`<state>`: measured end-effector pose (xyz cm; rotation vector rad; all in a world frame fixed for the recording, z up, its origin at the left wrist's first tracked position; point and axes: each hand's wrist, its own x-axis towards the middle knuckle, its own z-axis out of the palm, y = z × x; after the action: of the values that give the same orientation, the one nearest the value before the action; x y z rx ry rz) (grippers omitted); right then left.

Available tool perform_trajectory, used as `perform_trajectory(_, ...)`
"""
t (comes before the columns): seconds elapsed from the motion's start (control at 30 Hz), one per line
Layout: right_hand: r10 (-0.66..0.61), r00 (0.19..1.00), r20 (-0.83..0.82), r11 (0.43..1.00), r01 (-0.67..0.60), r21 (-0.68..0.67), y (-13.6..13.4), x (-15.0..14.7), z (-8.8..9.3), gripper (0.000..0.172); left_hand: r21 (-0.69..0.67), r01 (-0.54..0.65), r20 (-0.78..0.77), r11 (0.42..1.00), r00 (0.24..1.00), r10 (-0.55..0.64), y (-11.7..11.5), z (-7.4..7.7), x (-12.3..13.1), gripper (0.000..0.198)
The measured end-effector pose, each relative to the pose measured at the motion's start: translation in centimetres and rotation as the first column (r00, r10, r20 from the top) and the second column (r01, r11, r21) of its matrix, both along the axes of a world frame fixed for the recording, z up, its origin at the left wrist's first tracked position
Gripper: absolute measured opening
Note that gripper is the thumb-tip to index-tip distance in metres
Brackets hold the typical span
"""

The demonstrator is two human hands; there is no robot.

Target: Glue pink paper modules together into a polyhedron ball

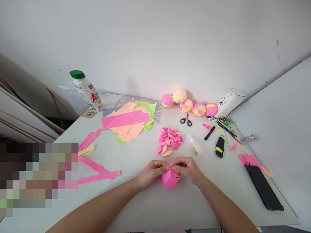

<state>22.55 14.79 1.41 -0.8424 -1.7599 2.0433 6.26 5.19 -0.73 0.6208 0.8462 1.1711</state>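
Left hand [150,174], right hand [188,170] pinching pink paper ball [170,180]; underside hidden, part-covered top perhaps unclosed.

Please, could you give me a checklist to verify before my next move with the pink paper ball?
1. Left hand on the pink paper ball: ok, at its upper left.
2. Right hand on the ball: ok, at its top.
3. Ball's top fully closed: cannot tell, hands partly cover it.
4. Folded paper pieces nearby: ok, piled just beyond the hands.
5. Scissors away from hands: ok, beyond the pile.
6. Phone clear of paper: not ok, overlaps pink paper.
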Motion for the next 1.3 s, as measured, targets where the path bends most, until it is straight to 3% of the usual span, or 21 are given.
perform_trajectory(0.6,-0.028,1.000,0.005,0.998,0.029,-0.058,-0.14,-0.08,-0.30,0.015,-0.012,0.011,0.021,1.000,1.000,-0.011,-0.07,0.13,-0.05,0.029)
perform_trajectory(0.77,-0.058,0.998,0.014,0.998,0.058,-0.010,-0.22,-0.12,-0.26,0.015,-0.013,-0.001,0.008,1.000,1.000,0.001,-0.05,0.08,-0.01,0.026)
perform_trajectory(0.9,-0.014,1.000,0.020,1.000,0.014,-0.022,-0.42,-0.04,-0.05,0.016,0.012,0.018,-0.044,1.000,0.999,-0.017,-0.13,-0.02,0.01,0.027)
perform_trajectory(1.1,0.151,0.987,0.053,0.981,-0.143,-0.130,-0.54,0.16,0.19,0.019,0.028,0.091,-0.079,0.995,0.993,-0.089,-0.26,-0.16,-0.04,0.028)
perform_trajectory(1.3,-0.034,0.999,-0.005,0.996,0.034,-0.080,-0.62,0.08,0.00,0.018,0.126,-0.010,-0.051,0.992,0.999,0.017,-0.32,0.07,0.16,0.024)
